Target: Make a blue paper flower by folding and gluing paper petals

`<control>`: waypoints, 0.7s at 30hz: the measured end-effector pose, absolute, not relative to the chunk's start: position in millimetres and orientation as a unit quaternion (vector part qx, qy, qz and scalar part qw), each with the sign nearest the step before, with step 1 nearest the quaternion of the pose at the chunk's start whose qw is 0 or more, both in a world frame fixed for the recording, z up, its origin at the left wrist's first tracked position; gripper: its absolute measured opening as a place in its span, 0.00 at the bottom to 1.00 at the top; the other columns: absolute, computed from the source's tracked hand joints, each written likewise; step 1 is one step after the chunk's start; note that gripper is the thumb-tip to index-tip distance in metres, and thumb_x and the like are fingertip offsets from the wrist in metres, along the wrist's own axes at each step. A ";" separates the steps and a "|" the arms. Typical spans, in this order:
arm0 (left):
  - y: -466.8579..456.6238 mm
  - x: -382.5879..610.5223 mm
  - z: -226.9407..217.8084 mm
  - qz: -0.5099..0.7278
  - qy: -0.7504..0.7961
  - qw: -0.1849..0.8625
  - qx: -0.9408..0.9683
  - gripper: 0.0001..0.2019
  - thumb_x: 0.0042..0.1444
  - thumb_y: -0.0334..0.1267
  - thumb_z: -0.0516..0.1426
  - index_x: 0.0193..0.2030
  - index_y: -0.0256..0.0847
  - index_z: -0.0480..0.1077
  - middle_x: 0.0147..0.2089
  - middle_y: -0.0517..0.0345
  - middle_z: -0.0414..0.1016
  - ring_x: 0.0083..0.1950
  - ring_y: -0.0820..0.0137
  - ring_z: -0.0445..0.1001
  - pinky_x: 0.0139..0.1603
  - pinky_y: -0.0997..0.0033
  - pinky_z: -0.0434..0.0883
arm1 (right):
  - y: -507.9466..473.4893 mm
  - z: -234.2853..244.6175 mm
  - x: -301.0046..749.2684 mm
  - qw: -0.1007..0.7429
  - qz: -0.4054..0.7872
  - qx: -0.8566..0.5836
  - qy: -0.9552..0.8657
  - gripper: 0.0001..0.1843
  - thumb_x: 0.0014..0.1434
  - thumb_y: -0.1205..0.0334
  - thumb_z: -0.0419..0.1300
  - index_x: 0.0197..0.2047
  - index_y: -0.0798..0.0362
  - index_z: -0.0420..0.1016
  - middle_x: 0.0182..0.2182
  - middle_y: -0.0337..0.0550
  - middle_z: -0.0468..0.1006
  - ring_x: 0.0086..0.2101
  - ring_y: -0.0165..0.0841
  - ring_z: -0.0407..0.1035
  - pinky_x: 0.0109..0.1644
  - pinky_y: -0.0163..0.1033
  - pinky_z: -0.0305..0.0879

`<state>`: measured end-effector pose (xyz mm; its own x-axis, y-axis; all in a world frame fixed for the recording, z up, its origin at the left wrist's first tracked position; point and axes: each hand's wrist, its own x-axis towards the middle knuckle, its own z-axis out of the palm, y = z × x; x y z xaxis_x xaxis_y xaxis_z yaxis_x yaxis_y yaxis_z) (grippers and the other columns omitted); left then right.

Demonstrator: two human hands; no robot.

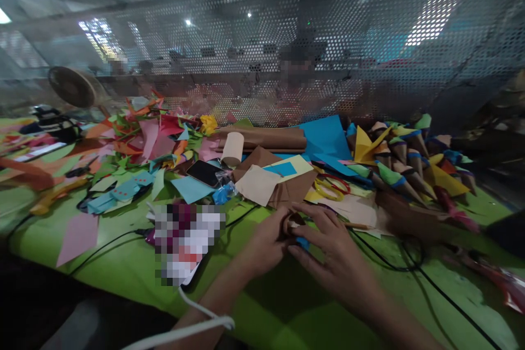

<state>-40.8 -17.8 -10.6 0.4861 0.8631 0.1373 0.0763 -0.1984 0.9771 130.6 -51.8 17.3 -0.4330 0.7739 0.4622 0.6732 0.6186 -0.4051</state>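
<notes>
My left hand (268,243) and my right hand (332,249) meet over the green table (287,306), both closed around a small brown paper piece with a blue bit (296,229). The left fingers curl round its left side; the right fingers press over its top and right side. Most of the piece is hidden by the fingers. Brown and cream paper sheets (266,180) lie just behind the hands.
A row of finished paper cones (406,169) lies at the right. Coloured paper scraps (143,142) pile at the left. A phone (204,173), scissors with red and yellow handles (330,186), brown paper rolls (262,139) and black cables (394,262) lie around. A perforated metal screen (287,54) stands behind.
</notes>
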 end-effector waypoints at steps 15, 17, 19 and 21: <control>-19.5 -40.3 -8.6 0.346 0.420 0.392 0.742 0.08 0.53 0.28 0.55 0.37 0.42 0.61 0.34 0.61 0.67 0.36 0.69 0.65 0.35 0.72 0.60 | -48.4 17.3 136.9 0.376 0.039 -0.450 -0.809 0.12 0.65 0.65 0.56 0.49 0.46 0.77 0.55 0.49 0.73 0.53 0.45 0.65 0.53 0.54 0.66; -19.5 -40.5 -8.0 0.332 0.428 0.362 0.759 0.08 0.53 0.29 0.55 0.39 0.42 0.62 0.35 0.60 0.68 0.37 0.68 0.65 0.35 0.71 0.59 | -47.5 15.9 136.1 0.366 0.042 -0.451 -0.813 0.12 0.67 0.65 0.53 0.47 0.47 0.77 0.55 0.49 0.73 0.53 0.44 0.66 0.53 0.53 0.66; -19.3 -40.9 -7.8 0.319 0.431 0.343 0.771 0.09 0.53 0.29 0.55 0.41 0.42 0.63 0.37 0.59 0.69 0.38 0.67 0.66 0.36 0.71 0.60 | -47.4 15.7 135.0 0.354 0.046 -0.453 -0.817 0.12 0.68 0.65 0.52 0.46 0.47 0.77 0.55 0.49 0.73 0.52 0.43 0.66 0.53 0.53 0.65; -19.2 -41.6 -7.8 0.308 0.438 0.332 0.776 0.10 0.53 0.28 0.54 0.41 0.42 0.63 0.38 0.58 0.70 0.39 0.66 0.67 0.37 0.70 0.61 | -47.9 16.0 133.2 0.341 0.050 -0.456 -0.820 0.11 0.68 0.63 0.52 0.45 0.47 0.76 0.55 0.49 0.73 0.52 0.43 0.66 0.54 0.54 0.65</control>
<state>-41.6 -19.2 -7.8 0.4268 0.8846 0.1879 0.4745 -0.3959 0.7862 133.2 -47.9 16.0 -0.3514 0.7827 0.5137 0.7146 0.5787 -0.3929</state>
